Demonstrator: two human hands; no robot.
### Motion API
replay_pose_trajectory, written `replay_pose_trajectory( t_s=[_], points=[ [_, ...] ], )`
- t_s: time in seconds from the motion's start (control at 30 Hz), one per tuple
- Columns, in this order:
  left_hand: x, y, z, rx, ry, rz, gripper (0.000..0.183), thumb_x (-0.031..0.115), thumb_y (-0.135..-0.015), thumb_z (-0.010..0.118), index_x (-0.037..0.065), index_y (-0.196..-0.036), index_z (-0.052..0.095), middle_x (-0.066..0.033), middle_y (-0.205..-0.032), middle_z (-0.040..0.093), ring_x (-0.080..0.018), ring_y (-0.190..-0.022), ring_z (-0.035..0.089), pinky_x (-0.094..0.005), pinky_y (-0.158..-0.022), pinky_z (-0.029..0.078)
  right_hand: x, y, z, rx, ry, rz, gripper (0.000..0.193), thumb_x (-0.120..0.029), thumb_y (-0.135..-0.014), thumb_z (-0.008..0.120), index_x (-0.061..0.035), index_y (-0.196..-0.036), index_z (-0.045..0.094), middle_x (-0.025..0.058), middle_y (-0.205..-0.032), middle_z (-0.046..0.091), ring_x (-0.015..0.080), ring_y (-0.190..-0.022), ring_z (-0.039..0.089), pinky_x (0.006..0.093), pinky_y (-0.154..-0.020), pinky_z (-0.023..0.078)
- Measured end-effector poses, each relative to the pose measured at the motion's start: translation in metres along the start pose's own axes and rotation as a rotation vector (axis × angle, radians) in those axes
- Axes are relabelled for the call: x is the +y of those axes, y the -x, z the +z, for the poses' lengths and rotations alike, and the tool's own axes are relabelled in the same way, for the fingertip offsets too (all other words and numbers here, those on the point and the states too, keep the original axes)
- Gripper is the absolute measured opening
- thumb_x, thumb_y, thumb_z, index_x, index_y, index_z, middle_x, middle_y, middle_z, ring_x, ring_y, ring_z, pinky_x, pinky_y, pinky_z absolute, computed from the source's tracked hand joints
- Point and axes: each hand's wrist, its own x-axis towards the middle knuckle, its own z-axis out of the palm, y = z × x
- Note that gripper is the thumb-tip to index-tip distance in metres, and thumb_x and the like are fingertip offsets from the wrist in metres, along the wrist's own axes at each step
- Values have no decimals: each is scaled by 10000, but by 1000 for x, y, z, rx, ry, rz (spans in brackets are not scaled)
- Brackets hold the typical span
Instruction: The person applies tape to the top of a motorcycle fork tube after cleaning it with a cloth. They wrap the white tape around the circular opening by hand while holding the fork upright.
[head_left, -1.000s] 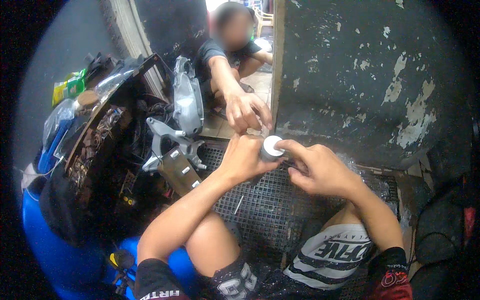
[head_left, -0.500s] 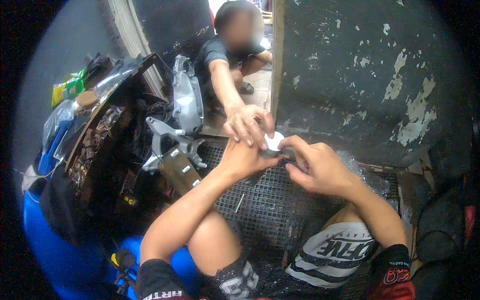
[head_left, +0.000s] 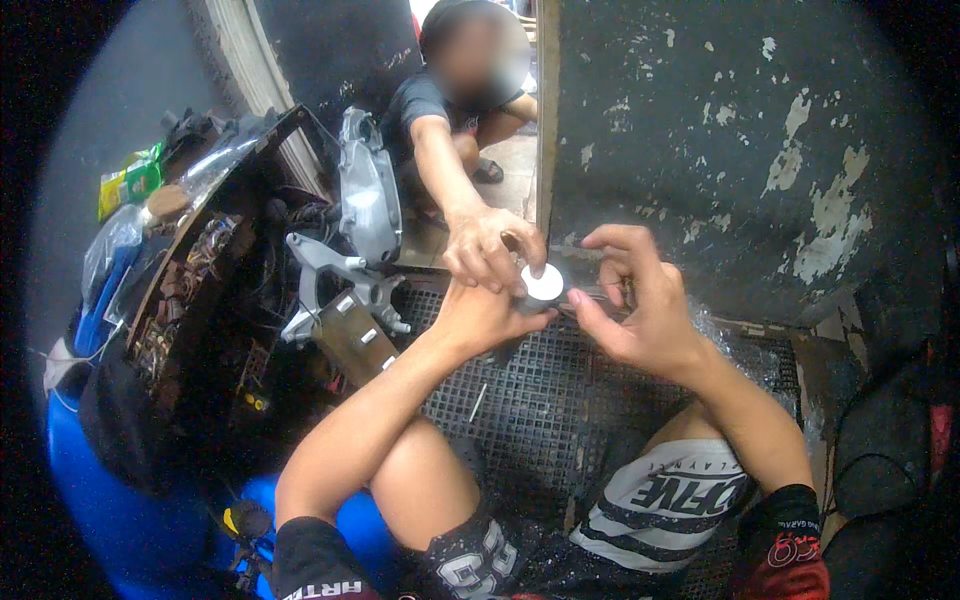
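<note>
Left hand (head_left: pixel 487 318) cupped under small white-topped part (head_left: pixel 543 285), right hand (head_left: pixel 640 305) pinching its edge with spread fingers, another person's hand (head_left: pixel 492 250) touching it, above black grate (head_left: pixel 540 400)

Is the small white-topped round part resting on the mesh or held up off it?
Held up. The round part sits above the mesh, on the left hand; the right hand and a co-worker's hand touch it.

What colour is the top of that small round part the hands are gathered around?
White: the small round part has a white top, over the black metal grate, seen in the head view.
</note>
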Motion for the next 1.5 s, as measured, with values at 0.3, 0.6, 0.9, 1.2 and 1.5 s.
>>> replay_pose_trajectory(
  t_s=[0.3, 0.6, 0.9, 1.2, 1.5],
  points=[
    [6, -3, -12, 1, -5, -48, 729, 458, -762, 841, 41, -1316, 616, -205, -1340, 595, -364, -1283, 569, -471, -1083, 455, 4, 10, 14, -386, 140, 95, 591, -195, -871, 725, -65, -1394, 480, 233, -702, 668, 450, -666, 687, 547, -610, 542],
    [0, 2, -11, 36, 23, 10, 721, 399, -732, 851, 41, -1310, 608, -203, -1298, 616, -377, -1225, 604, -477, -1050, 481, 3, 5, 16, -28, 12, 56, 542, -156, -864, 763, -72, -1342, 521, 50, -600, 492, 229, -511, 568, 404, -499, 447],
    [6, -1, -17, -100, 53, -98, 705, 379, -738, 864, 48, -1303, 602, -222, -1241, 637, -384, -1157, 638, -487, -980, 513, 7, 4, 21, -304, 123, 110, 463, -253, -890, 770, -74, -1262, 560, 169, -667, 650, 402, -633, 683, 505, -588, 526],
    [6, -2, -14, -8, 65, -24, 659, 364, -746, 872, 54, -1273, 626, -219, -1229, 644, -386, -1128, 653, -488, -961, 528, 8, -2, 19, -278, 148, 104, 453, -264, -885, 777, -88, -1259, 590, 174, -746, 682, 392, -676, 698, 504, -620, 535],
    [5, -1, -13, 72, 40, 19, 639, 397, -742, 861, 46, -1229, 643, -219, -1201, 647, -397, -1132, 645, -496, -969, 532, 7, -6, 18, -256, 131, 32, 322, -218, -895, 761, -86, -1166, 647, 187, -845, 710, 368, -718, 708, 466, -671, 556]
  ],
)
